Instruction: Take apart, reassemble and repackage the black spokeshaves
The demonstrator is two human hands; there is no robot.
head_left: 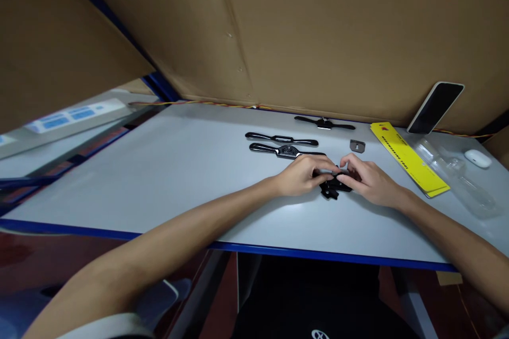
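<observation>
Black metal part [330,189]: low over the table [159,169], right of middle, between both hands, near the front edge. Probably held here so that both sets of fingertips can work on it while forearms lean close to the table edge.

Left hand [303,176]: thumb and fingers drawn together, pinching the part from its left side; looks like the steadying grip. Right hand [370,179]: half-curled, index finger arched, thumb lying along the part's right side. Fingertips crowd together over the top; cannot tell whether the right actually pinches anything small there.

Just behind the left hand, a black two-handled tool [285,151], its right end partly covered by the fingers; beyond it a slimmer black handle frame [283,139]; farther back a third black tool [324,124]. Roughly parallel, perhaps to keep pieces sorted and reachable. Grey plate [357,146] lies apart, behind the right hand.

To the right: yellow card [409,159], clear plastic packaging [475,188], seemingly pushed aside for working room. Phone [437,108] leans against the cardboard wall [318,37].
</observation>
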